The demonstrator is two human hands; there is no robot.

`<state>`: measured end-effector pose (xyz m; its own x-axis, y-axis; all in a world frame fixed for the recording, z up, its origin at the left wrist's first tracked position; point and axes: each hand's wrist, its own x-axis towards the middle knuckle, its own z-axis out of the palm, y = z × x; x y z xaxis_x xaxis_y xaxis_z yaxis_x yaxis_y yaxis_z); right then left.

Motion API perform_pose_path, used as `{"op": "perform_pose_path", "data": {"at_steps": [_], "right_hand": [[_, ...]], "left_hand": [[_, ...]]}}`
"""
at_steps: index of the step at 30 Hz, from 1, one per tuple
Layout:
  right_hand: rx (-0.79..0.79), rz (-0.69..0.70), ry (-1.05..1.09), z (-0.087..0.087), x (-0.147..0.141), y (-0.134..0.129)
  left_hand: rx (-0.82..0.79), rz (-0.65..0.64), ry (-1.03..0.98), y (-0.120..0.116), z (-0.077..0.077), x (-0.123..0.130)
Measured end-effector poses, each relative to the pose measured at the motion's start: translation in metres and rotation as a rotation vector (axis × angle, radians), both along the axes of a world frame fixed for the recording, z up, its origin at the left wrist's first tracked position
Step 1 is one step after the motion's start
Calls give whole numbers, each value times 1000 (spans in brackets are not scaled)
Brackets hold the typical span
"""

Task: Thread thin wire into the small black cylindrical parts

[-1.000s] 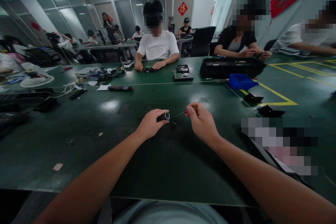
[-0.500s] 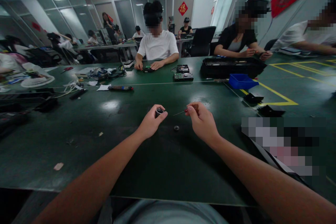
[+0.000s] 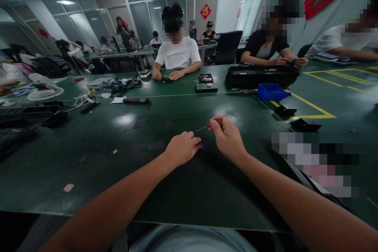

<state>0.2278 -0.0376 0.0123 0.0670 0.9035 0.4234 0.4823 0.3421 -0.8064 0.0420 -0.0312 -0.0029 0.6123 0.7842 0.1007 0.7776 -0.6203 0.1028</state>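
Observation:
My right hand is closed round a thin-shafted screwdriver; part of its reddish handle shows at the fingers. The shaft points left, its tip close to the knuckles of my left hand. That left hand is palm down over the table, fingers curled, with thumb and forefinger slightly apart at the right. It covers the black cylinder with a pale rim seen in it earlier, which shows nowhere on the table. The small round metal part on the table is hidden too, at or under the left fingertips.
On the green table lie a pen-shaped tool, a blue bin, black plastic pieces and a long black housing. Opposite, a person in a white shirt handles a small part beside hard drives.
My left hand has turned palm down and moved right and towards me, over the spot of the small round metal part. The right hand with the screwdriver has hardly moved.

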Motion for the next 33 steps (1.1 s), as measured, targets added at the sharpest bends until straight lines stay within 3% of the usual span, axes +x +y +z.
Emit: {"op": "perform_pose_path", "data": {"at_steps": [8,16,19,24,27,33], "right_hand": [[0,8,-7,1,1,-1],[-6,14,10,1,2,0],[-10,20,19,-1,2,1],[-8,26,27,-2,3,2],[-16,26,23,0,3,1],[-23,46,25,2,2,-1]], "left_hand": [[-43,-51,-131,-2,-3,2],[-240,112,-605,9,14,-16],[-406,240,-871,20,20,-31],[-676,447,-1519,34,29,-64],[-680,584,-1672,38,37,-88],[-505,742,-1758,36,54,-148]]}}
